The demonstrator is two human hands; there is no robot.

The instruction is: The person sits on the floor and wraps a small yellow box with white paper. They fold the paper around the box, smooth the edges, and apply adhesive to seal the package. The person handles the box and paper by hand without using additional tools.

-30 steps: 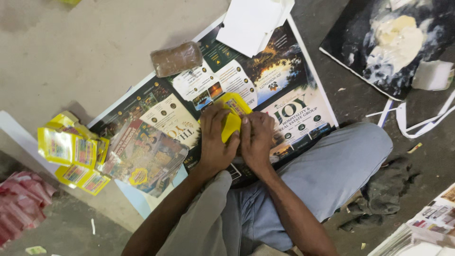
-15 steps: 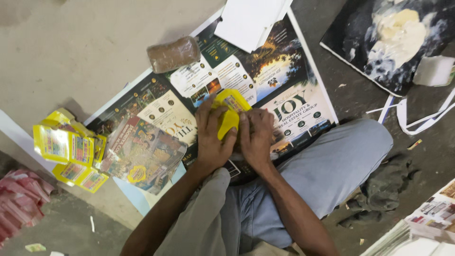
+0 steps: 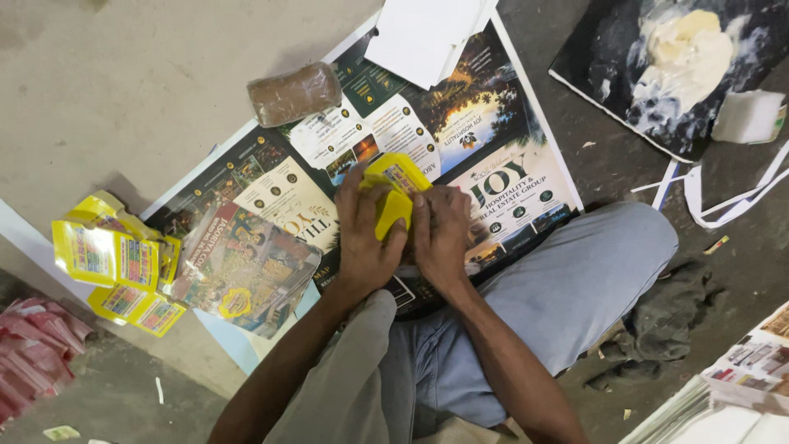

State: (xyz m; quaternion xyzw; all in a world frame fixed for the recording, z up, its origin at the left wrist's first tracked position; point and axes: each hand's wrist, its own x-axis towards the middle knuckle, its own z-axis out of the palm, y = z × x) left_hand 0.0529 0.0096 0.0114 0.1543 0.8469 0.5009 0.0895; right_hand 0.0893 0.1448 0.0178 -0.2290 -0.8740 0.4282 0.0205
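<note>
Head view: left hand and right hand are gripping a yellow packet over the printed poster, hiding its lower half; yellow packets are lying left.

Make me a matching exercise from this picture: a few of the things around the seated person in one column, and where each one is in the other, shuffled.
Things:
1. yellow packet
2. brown block
3. stack of yellow packets
4. white sheets

Places:
A. at the top edge of the printed poster
B. between the left hand and right hand
C. on the floor off the poster's left end
D. at the poster's upper left edge

Pairs: 1-B, 2-D, 3-C, 4-A
</note>
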